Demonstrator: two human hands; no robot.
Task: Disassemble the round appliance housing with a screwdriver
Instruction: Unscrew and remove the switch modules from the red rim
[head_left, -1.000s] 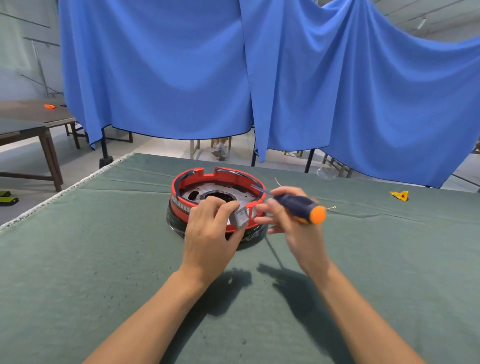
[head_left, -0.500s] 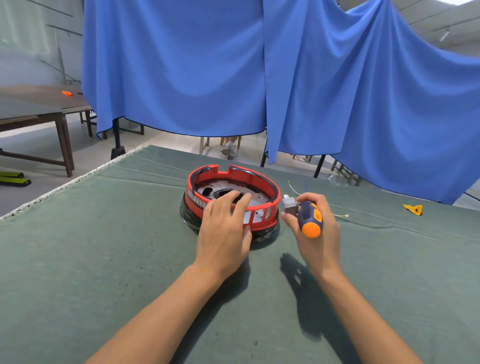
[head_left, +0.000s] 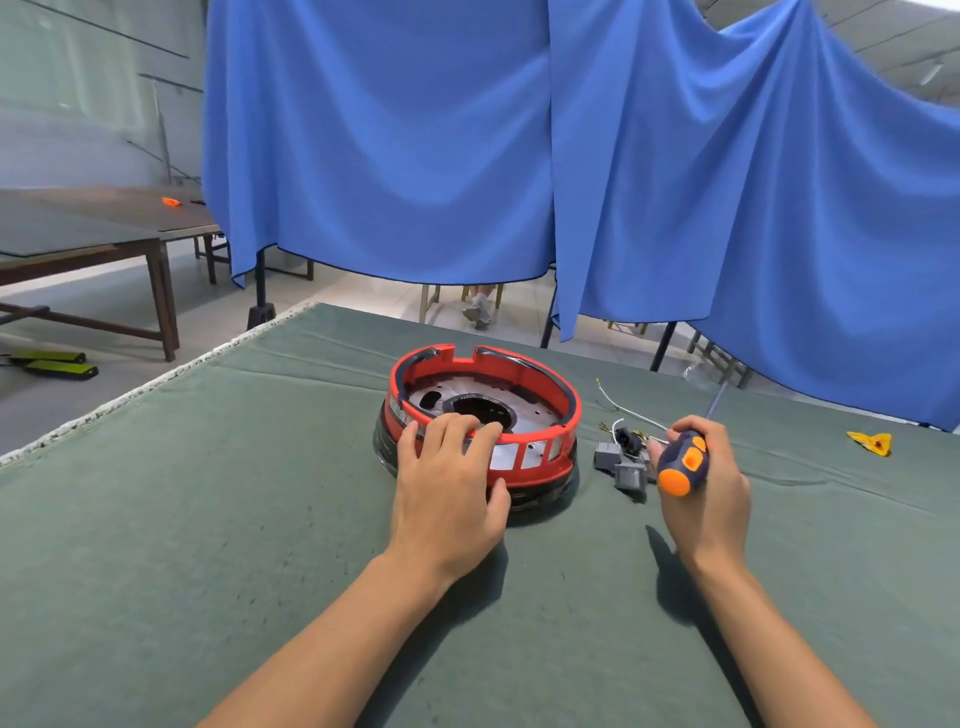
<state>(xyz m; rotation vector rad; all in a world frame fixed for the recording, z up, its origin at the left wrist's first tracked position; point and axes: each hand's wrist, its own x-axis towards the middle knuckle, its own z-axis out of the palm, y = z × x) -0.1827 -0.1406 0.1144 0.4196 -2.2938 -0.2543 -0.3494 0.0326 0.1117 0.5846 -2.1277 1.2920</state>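
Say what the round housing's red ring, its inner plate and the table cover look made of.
Red ring: likely moulded plastic, smooth with a slight sheen. Inner plate: apparently bare metal, dull grey and reflective, with punched holes. Table cover: matte green fabric, creased, with a frayed pale edge.

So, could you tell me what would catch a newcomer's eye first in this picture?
Probably the round red housing in the middle of the green table cover, with the left hand resting on its near rim. Just to its right, the right hand grips an orange-and-blue screwdriver beside a small grey part with wires. Behind everything hangs a big blue curtain.
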